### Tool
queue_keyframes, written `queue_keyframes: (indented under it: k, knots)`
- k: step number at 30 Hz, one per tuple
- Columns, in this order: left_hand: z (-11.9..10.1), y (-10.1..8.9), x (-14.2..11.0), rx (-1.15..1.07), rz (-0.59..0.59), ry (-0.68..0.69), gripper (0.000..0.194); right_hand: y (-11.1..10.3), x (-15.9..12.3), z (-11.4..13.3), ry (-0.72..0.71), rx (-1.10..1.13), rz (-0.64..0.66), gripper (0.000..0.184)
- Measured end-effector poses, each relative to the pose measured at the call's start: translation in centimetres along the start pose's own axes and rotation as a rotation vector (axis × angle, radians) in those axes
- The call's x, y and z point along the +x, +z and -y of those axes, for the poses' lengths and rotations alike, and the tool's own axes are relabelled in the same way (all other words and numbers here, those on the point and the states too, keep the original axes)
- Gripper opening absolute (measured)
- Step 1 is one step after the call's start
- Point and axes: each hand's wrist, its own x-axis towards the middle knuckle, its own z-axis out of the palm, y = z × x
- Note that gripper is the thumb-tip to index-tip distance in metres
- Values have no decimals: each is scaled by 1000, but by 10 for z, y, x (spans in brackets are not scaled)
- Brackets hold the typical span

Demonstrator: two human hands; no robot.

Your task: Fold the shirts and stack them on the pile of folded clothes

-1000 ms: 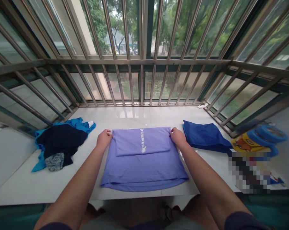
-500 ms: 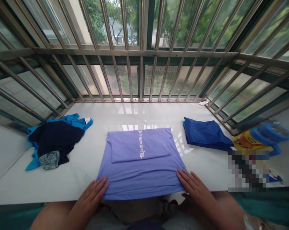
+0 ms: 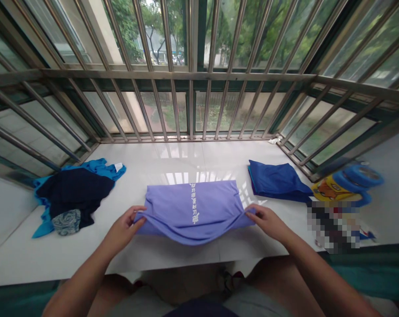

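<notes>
A purple shirt (image 3: 173, 207) with a line of white characters lies partly folded on the white sill in front of me. Its near edge is lifted and sags in a curve between my two hands. My left hand (image 3: 131, 222) pinches the left corner of that edge between thumb and fingers. At the opposite corner, my right hand (image 3: 264, 220) has the same edge in a pinch. The far part of the shirt rests flat, its printed panel facing up.
Dark and bright blue clothes (image 3: 77, 189) lie heaped at the left. Folded blue clothing (image 3: 275, 178) sits at the right, beside a yellow and blue bottle (image 3: 338, 187). Metal window bars (image 3: 189, 105) enclose the white sill (image 3: 127, 259) at the back and sides.
Both hands, flat on the shirt's near corners before, have closed on its near edge. They have raised it and brought it away from me over the folded part.
</notes>
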Motion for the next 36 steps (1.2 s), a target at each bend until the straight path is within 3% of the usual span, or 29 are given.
queue_keyframes:
  k: [3,6,8,11,16,20,24,29,33,36]
  knots:
    - [-17,9,48,-68,37,-52,73,-3,56,13,199,-100,-135,40]
    - [-14,15,71,94,-67,-106,68,4,86,12,290,-188,-198,31]
    - [-6,17,75,139,-105,-112,65,10,91,8,333,-235,-230,27]
    - [6,17,72,10,-126,-101,68,20,86,4,382,-280,-278,29]
    - [14,18,67,-204,-181,-77,76,40,83,9,436,-327,-329,58]
    - [16,21,69,-219,-292,-55,73,47,97,17,442,-347,-324,46]
    - [21,21,69,-229,-358,-65,67,28,103,23,443,-296,-300,37]
    - [22,22,62,-231,-346,-41,64,-20,95,29,430,-225,-332,35]
    - [19,24,62,-229,-333,-38,65,-42,97,64,411,-301,-447,34]
    - [19,28,65,-226,-301,-32,66,-21,106,125,304,-473,-471,34]
